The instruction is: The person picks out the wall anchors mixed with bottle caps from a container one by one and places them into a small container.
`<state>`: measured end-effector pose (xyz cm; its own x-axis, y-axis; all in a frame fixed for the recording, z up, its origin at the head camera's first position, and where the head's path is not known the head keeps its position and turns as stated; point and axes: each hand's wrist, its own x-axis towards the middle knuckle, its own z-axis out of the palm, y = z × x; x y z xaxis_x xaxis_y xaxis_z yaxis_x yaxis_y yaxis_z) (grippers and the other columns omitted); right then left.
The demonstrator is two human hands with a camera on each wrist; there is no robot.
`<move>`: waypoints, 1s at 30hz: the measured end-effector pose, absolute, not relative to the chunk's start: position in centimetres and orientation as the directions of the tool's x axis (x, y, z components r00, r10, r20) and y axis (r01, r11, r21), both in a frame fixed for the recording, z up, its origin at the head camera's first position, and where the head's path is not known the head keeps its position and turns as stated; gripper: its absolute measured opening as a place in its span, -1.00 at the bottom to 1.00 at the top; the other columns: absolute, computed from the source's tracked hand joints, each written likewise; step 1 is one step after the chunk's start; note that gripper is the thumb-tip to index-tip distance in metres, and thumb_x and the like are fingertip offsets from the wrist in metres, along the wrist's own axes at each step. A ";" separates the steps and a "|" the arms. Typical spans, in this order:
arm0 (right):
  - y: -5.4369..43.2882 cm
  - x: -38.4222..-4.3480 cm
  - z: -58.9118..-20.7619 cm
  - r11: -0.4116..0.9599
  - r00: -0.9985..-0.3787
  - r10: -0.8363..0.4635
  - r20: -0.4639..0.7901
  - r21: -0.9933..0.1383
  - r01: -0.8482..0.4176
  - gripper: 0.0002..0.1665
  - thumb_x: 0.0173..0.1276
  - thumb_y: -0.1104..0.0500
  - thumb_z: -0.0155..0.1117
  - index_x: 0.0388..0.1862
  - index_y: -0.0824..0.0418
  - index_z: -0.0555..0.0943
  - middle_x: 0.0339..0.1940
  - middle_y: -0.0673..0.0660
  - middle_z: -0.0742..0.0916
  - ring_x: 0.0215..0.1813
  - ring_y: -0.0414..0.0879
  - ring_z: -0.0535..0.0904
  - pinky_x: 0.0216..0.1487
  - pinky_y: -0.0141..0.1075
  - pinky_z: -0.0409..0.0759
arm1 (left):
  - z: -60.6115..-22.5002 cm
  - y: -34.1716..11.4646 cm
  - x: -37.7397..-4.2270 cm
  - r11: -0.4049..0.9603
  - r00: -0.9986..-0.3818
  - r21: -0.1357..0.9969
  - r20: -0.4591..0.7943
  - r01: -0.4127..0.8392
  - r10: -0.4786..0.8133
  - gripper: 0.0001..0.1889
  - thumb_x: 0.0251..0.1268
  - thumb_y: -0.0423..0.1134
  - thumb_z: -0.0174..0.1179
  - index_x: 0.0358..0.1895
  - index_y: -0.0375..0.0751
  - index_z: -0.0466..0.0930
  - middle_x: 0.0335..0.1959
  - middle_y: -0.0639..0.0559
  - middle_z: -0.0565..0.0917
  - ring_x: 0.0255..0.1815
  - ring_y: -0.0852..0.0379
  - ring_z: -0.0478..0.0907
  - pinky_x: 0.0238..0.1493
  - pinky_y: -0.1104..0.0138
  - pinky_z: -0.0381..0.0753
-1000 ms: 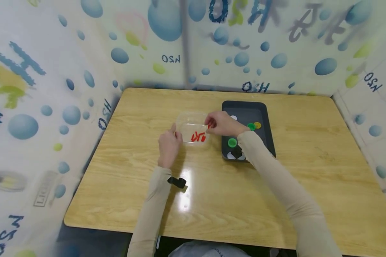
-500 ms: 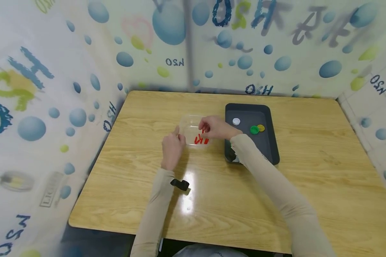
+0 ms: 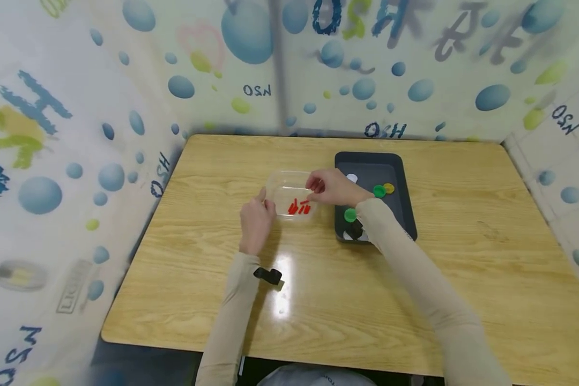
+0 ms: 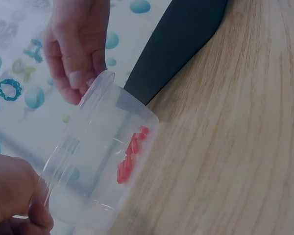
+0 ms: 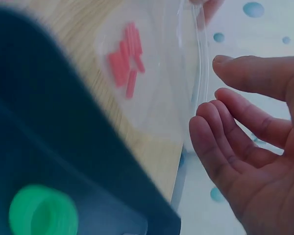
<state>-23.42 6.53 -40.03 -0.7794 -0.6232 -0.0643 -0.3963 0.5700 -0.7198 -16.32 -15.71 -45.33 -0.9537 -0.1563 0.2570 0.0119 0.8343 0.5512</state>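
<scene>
A clear plastic container [image 3: 289, 181] stands on the table, with several short red sticks [image 3: 299, 208] loose on its bottom. My left hand [image 3: 257, 222] grips its left rim between thumb and curled fingers; the left wrist view shows that hand [image 4: 14, 188] low at the rim. Beside the opposite rim is my right hand [image 3: 335, 187]. Seen from the right wrist, this hand [image 5: 259, 132] has its thumb and fingertips parted with nothing between them. The red sticks [image 5: 126, 56] show through the container's wall there.
A dark grey tray [image 3: 394, 214] lies right of the container, partly under the right forearm. In it are two green bottle caps [image 3: 379, 191], a yellow cap [image 3: 389, 188] and white caps [image 3: 351, 178]. Patterned walls border the table [image 3: 222, 155] at the back and sides.
My right hand brought a red stick over the container, let it drop among the others, and drew back right to the rim. The left hand kept its grip.
</scene>
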 end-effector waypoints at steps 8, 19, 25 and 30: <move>10.9 -22.3 -39.5 0.645 -0.819 -0.567 -0.090 -0.666 -0.373 -0.69 0.35 0.23 0.37 0.01 0.36 0.64 -0.09 0.24 0.74 -0.08 0.04 0.66 0.07 -0.07 0.64 | -45.7 -15.3 -16.6 0.836 -0.951 0.549 0.268 0.018 -0.155 -0.53 0.30 -0.37 0.03 0.25 -0.41 0.59 -0.44 -0.41 0.70 -0.64 0.06 0.24 -0.61 0.18 0.34; 16.8 -20.1 -40.8 0.699 -0.845 -0.516 -0.142 -0.640 -0.319 -0.70 0.34 0.27 0.36 -0.01 0.41 0.63 -0.15 0.24 0.75 -0.15 0.01 0.66 0.01 -0.10 0.64 | -45.6 -15.4 -16.4 0.817 -0.958 0.577 0.226 -0.017 -0.179 -0.52 0.31 -0.36 0.02 0.29 -0.39 0.56 -0.27 -0.46 0.72 -0.60 0.01 0.28 -0.54 0.08 0.44; 18.7 -18.6 -41.7 0.714 -0.843 -0.512 -0.167 -0.629 -0.309 -0.69 0.31 0.29 0.37 -0.02 0.41 0.62 -0.18 0.24 0.74 -0.18 -0.02 0.66 -0.04 -0.11 0.64 | -45.7 -15.4 -16.4 0.817 -0.955 0.577 0.232 -0.017 -0.184 -0.52 0.32 -0.37 0.02 0.29 -0.40 0.56 -0.29 -0.45 0.72 -0.59 -0.01 0.28 -0.50 0.04 0.47; 19.6 -17.2 -42.1 0.732 -0.844 -0.499 -0.198 -0.617 -0.288 -0.65 0.29 0.29 0.41 0.01 0.42 0.62 -0.15 0.26 0.74 -0.15 0.00 0.66 -0.02 -0.08 0.67 | -45.6 -15.3 -16.4 0.811 -0.951 0.585 0.247 -0.005 -0.184 -0.52 0.31 -0.36 0.02 0.28 -0.40 0.57 -0.41 -0.40 0.70 -0.59 -0.01 0.27 -0.52 0.10 0.41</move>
<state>-17.22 19.55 -42.12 -0.8437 -0.4988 -0.1984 -0.2880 0.7325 -0.6168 -16.38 -15.29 -45.59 -0.9513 -0.1839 0.2474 -0.0048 0.8112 0.5847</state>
